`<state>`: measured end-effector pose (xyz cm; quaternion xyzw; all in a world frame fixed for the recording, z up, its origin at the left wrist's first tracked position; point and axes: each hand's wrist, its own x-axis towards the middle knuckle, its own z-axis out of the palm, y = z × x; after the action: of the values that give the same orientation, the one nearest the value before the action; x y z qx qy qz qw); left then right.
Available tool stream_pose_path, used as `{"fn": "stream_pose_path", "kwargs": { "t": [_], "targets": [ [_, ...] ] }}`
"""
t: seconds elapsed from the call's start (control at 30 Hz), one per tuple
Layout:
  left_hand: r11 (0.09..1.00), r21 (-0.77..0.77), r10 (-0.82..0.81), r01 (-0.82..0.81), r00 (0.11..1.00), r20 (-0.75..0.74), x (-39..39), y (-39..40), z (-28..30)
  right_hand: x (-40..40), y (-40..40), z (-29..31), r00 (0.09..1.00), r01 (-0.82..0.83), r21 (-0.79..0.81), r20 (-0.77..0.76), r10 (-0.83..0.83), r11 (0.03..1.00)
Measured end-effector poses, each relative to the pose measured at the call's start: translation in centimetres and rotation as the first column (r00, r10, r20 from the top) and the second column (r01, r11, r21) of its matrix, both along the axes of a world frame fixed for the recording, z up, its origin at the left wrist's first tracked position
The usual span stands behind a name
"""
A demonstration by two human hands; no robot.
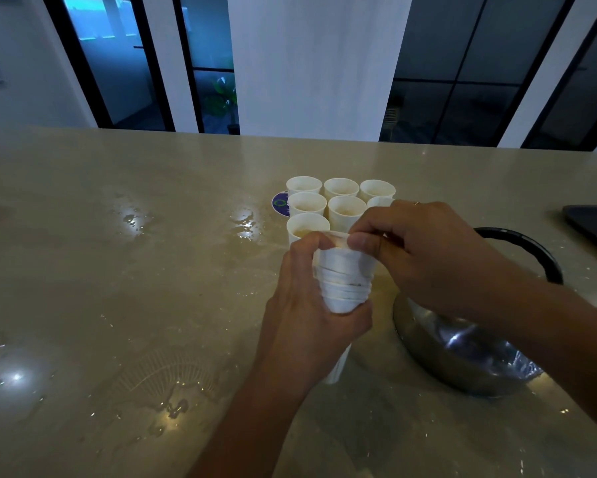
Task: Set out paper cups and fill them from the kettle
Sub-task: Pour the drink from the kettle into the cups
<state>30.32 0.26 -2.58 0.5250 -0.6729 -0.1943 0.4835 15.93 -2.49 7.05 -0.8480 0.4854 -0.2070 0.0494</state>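
My left hand grips a stack of nested white paper cups above the counter. My right hand pinches the rim of the top cup of that stack between thumb and fingers. Beyond the hands, several white paper cups stand upright in rows on the counter; some hold a pale yellowish liquid. A steel kettle with a black handle sits to the right, partly hidden under my right forearm.
The beige stone counter has wet patches left of the cups and near the front left. A round purple coaster lies behind the cups. A dark flat object sits at the right edge. Windows stand behind.
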Motion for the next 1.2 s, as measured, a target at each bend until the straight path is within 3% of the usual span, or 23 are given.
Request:
{"fn": "stream_pose_path", "kwargs": {
  "t": [0.2,0.3,0.37,0.5,0.83,1.2],
  "targets": [
    [0.999,0.031,-0.007,0.007,1.000,-0.001,0.1,0.1,-0.3,-0.1,-0.1,0.0,1.000,0.020,-0.016,0.000,-0.020,1.000],
    [0.995,0.103,-0.007,0.012,0.999,-0.045,0.4,0.8,-1.9,-1.1,-0.4,1.6,0.965,0.142,-0.056,0.229,-0.126,0.988],
    [0.991,0.133,0.011,0.003,0.995,-0.103,0.8,1.3,-3.1,-2.2,-1.0,3.6,0.942,0.219,-0.146,0.289,-0.170,0.965],
    [0.993,0.115,0.051,-0.028,0.978,-0.201,1.2,1.3,-3.4,-3.4,-2.5,3.9,0.951,0.262,-0.131,0.202,-0.233,0.956],
    [0.988,0.116,0.121,-0.104,0.981,-0.151,2.0,-0.8,-2.3,-0.6,-5.9,-3.8,0.941,0.311,0.029,-0.151,-0.303,0.950],
    [0.992,0.123,0.043,-0.029,0.993,-0.112,2.1,-2.6,-1.6,0.1,-8.4,-6.1,0.922,0.359,0.092,-0.186,-0.338,0.929]
  ]
}}
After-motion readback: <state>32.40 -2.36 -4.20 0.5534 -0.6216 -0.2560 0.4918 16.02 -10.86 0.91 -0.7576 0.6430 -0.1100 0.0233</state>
